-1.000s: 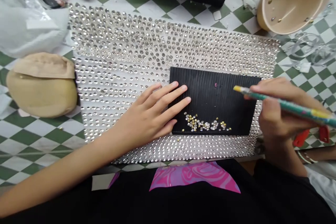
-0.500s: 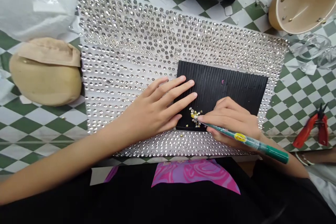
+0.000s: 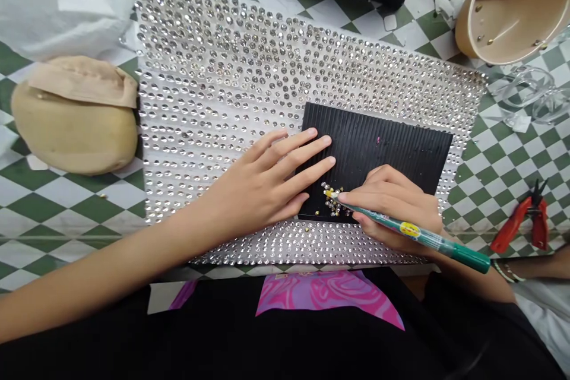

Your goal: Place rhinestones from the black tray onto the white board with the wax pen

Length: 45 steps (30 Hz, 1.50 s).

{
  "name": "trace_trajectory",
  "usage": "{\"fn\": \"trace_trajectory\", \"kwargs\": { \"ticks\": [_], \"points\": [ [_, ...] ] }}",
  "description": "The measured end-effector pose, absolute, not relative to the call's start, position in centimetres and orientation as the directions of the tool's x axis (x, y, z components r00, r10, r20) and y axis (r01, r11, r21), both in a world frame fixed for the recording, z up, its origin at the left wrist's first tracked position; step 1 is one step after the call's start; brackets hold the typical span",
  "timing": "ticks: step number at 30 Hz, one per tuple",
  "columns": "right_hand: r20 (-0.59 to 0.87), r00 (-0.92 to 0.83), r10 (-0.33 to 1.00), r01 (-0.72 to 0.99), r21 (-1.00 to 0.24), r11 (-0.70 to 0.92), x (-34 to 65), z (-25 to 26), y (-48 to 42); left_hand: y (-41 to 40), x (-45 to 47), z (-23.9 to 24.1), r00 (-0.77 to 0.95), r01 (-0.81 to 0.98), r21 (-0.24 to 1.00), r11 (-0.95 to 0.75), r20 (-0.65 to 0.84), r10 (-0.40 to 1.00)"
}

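My right hand (image 3: 394, 205) is closed around a green marker-like pen (image 3: 416, 234), its yellowish tip down among a small pile of rhinestones (image 3: 333, 205). The stones lie near the lower left of a black ribbed board (image 3: 378, 148). Fingers spread, my left hand (image 3: 276, 181) rests with its fingertips on the board's left edge and its palm over a white sheet (image 3: 214, 124) studded with rows of silvery rhinestones. The board lies on top of this sheet. Whether a stone clings to the pen tip I cannot tell.
A beige rounded pouch-like object (image 3: 75, 116) sits at the left, below a white plastic bag (image 3: 53, 12). At the upper right stands a beige tub (image 3: 512, 9) with a few stones inside. Red-handled pliers (image 3: 523, 219) lie at the right, near another person's arm (image 3: 545, 267).
The pen tip has moved very slightly to the right within the pile. My left hand stays in place, and the view has shifted a little.
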State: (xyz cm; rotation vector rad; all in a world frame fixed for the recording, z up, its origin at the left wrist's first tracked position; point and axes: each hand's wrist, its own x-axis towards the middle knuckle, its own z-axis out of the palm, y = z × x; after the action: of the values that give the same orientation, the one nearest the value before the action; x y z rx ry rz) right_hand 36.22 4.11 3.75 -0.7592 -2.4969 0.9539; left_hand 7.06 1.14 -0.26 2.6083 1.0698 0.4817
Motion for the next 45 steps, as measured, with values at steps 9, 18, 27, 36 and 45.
{"fn": "trace_trajectory", "kwargs": {
  "ticks": [9, 18, 27, 36, 45],
  "points": [
    [0.351, -0.471, 0.809, 0.449, -0.694, 0.563, 37.5, 4.0, 5.5, 1.2, 7.1, -0.3, 0.669, 0.634, 0.346, -0.691, 0.202, 0.715],
    [0.656, -0.012, 0.754, 0.579, -0.611, 0.54, 41.4, 0.2, 9.9, 1.1, 6.6, -0.4, 0.66, 0.63, 0.391, -0.671, 0.187, 0.728],
    [0.619, -0.121, 0.776, 0.579, -0.591, 0.561, 41.5, -0.6, 9.8, 0.9, 6.6, -0.3, 0.643, 0.622, 0.437, -0.65, 0.189, 0.742],
    [0.564, -0.179, 0.806, 0.651, -0.546, 0.527, 41.3, 0.0, 9.7, 0.7, 6.7, -0.2, 0.629, 0.633, 0.44, -0.637, 0.187, 0.754],
    [0.541, -0.14, 0.829, 0.52, -0.673, 0.526, 42.1, 0.8, 9.6, 0.9, 6.7, -0.2, 0.639, 0.627, 0.432, -0.648, 0.191, 0.745]
  ]
}}
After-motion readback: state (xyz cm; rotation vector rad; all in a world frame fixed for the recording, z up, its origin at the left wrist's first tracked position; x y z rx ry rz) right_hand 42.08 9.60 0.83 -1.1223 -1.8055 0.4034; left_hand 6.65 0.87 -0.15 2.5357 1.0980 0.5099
